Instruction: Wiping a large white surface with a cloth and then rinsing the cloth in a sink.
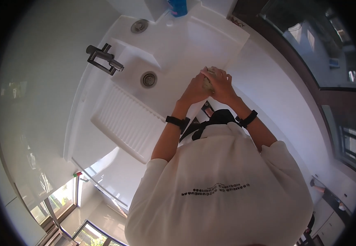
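My left hand and my right hand are close together over the front edge of the white sink. Between them they squeeze a pale yellow-green crumpled bundle, cloth-like or sponge-like; its exact kind cannot be made out. Fingers of both hands wrap around it and hide most of it. The right hand's fingers curl over its top, with the left hand closed against its other side. Each wrist wears a black band.
A ribbed white washboard slopes at the sink's left. Beyond it are a dark grey faucet and a round drain. A second metal drain fitting and a blue container are at the back. Dark-framed glass lies right.
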Tool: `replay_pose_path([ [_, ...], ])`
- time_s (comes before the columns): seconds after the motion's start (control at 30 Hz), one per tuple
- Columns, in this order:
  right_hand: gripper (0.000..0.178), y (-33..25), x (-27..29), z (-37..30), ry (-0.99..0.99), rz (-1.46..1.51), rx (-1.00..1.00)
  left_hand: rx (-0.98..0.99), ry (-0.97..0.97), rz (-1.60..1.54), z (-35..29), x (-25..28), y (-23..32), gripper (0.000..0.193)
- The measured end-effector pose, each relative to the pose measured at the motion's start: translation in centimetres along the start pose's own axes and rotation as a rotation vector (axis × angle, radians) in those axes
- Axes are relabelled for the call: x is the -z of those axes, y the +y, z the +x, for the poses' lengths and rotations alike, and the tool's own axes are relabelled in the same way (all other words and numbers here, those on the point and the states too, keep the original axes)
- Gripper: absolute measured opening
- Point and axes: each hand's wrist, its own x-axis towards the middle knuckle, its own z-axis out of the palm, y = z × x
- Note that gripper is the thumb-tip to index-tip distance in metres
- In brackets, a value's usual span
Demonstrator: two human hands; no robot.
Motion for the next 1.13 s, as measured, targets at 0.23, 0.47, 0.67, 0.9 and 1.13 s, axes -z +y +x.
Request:
replay_pose_path([
  [0.23,0.088,-1.7,-3.1,-1.3,0.051,0.118,0.035,0.225,0.069,0.563,-3.1,0.3,-0.6,0.084],
  [0.47,0.081,0.2,-1.2,-1.3,-0.169,0.338,0.206,0.024,0.215,0.431,-4.2,-1.0,-0.7,0.071],
  [0.67,0.078,11.0,4.5,-5.2,0.258,0.632,0.043,-0.268,0.24,0.307,4.4,-9.3,3.6,0.053],
  [0.9,0.052,29.1,8.4,-16.3,0.535,0.602,-0.424,-0.404,0.001,0.158,18.2,-25.6,10.2,0.037],
  [1.13,0.043,36.5,13.6,-20.0,0.858,0.403,-0.623,-0.461,-0.029,0.072,27.3,-35.0,16.3,0.032],
])
